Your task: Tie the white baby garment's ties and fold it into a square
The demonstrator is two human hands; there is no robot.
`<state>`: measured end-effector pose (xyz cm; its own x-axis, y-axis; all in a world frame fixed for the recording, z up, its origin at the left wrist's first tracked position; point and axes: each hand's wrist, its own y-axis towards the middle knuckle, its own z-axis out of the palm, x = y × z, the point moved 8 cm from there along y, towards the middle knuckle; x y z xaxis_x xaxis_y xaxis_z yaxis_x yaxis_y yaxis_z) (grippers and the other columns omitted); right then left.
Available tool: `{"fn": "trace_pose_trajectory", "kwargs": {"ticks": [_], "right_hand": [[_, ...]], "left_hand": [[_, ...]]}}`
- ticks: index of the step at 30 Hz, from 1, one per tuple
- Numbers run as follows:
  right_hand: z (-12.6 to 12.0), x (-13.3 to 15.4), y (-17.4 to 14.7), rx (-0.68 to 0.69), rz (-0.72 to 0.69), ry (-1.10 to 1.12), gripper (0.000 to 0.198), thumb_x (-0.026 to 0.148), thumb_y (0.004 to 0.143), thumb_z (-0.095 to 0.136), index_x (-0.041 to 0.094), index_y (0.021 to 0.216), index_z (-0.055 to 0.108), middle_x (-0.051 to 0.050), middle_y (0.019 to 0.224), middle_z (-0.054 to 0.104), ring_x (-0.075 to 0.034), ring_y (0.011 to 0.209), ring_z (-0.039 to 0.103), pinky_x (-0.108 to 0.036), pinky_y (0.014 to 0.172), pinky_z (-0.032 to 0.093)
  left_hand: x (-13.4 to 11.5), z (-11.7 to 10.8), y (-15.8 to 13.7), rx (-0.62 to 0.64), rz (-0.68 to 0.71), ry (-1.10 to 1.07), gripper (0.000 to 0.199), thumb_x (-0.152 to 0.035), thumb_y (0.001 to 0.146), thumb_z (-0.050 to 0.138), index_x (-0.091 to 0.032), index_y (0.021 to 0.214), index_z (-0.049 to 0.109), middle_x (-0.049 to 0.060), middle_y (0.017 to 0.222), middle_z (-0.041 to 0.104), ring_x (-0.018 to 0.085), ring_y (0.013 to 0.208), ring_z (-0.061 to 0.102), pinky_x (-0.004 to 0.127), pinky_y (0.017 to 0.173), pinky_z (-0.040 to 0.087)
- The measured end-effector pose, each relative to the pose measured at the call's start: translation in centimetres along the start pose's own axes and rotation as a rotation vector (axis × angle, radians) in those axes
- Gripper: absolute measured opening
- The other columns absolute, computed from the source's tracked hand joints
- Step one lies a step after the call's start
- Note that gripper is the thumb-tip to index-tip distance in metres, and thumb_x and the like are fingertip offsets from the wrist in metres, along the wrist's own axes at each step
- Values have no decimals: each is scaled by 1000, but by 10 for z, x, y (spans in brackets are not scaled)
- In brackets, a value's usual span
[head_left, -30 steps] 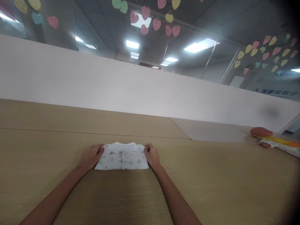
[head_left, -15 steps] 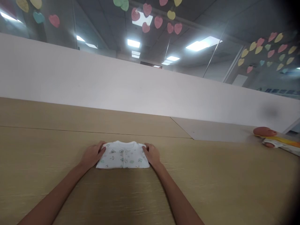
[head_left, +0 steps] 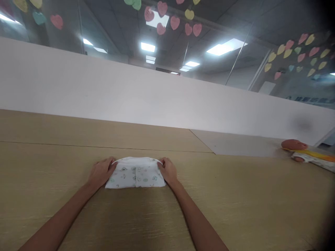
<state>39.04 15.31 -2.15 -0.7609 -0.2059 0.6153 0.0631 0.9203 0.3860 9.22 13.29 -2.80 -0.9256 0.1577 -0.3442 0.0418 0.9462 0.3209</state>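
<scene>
A small white baby garment (head_left: 135, 175) with little printed figures lies folded on the wooden table in front of me. A vertical seam runs down its middle. My left hand (head_left: 102, 170) grips its far left corner, thumb on top and fingers curled behind. At the far right corner, my right hand (head_left: 168, 170) pinches the cloth between thumb and fingers. Between the two hands the far edge is raised slightly and curls toward me, hiding the neckline. The near edge lies flat on the table.
A doll (head_left: 294, 144) and yellow and white cloth (head_left: 314, 157) lie at the table's far right. Behind the table (head_left: 235, 202) runs a low white partition (head_left: 131, 94), with glass above it bearing heart-shaped paper notes (head_left: 175, 23). A grey panel (head_left: 235, 143) adjoins the wood.
Both hands have closed on the garment's far corners and lifted that edge a little. The neckline, visible before, is covered now by the edge folding toward me.
</scene>
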Motion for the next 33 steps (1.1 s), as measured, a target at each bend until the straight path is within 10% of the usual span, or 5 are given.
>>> {"fn": "trace_pose_trajectory", "kwargs": {"ticks": [12,19,33], "right_hand": [[-86,80,55,-88,-59,1051,22,27,59,66,17,58,46,5,55,44,-9,53,40,-21,50,30],[-151,132,50,-96,-298,785,24,33,66,69,17,64,50,5,54,45,-7,50,38,-20,48,30],[-172,141,12,222,-249,711,26,39,71,68,19,71,51,7,47,41,-6,38,34,-19,36,24]], "left_hand": [[-45,-130,21,-651,41,-711,13,-28,73,48,-18,65,50,-3,63,51,11,63,49,20,58,38],[-61,-194,31,-591,124,-686,18,-30,72,55,-17,61,48,-6,54,39,7,53,35,19,50,28],[-42,-214,1,-202,18,-461,29,-50,72,57,-21,68,55,-5,53,43,8,47,39,17,40,28]]}}
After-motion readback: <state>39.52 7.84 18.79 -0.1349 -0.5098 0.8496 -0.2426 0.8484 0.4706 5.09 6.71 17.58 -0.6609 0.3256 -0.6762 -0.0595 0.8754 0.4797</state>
